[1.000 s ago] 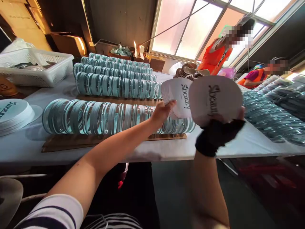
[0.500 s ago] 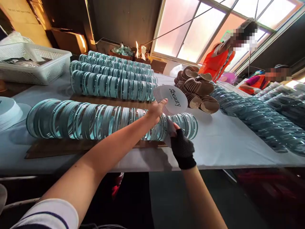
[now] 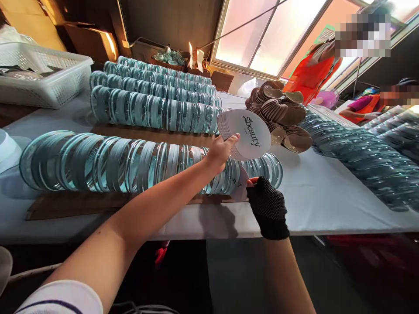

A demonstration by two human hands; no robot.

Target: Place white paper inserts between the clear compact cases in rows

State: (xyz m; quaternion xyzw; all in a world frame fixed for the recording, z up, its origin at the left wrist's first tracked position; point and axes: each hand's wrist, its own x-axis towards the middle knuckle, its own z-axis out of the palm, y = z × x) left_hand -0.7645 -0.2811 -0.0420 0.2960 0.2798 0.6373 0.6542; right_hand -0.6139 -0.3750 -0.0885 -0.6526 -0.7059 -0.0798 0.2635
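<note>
White cloth covers a long counter (image 3: 317, 200) beneath bright windows (image 3: 245, 35), with a plastic basket (image 3: 73, 83) at the far left and a co-worker in an orange vest (image 3: 309, 78) behind. Above the front row of clear plastic rings (image 3: 127, 165), the bare left hand (image 3: 218, 152) pinches a fanned stack of rounded white cards (image 3: 250, 135) by its edge, thumb on top; the top card reads "Sbeauty" in dark script (smaller print below it is too fine to read). Near the row's right end, the right hand (image 3: 267, 203), in a black fingerless glove, pinches a single card (image 3: 240, 188) between thumb and fingers, its dark letters only partly visible. Brown discs (image 3: 270, 111) lie heaped beyond the stack
</note>
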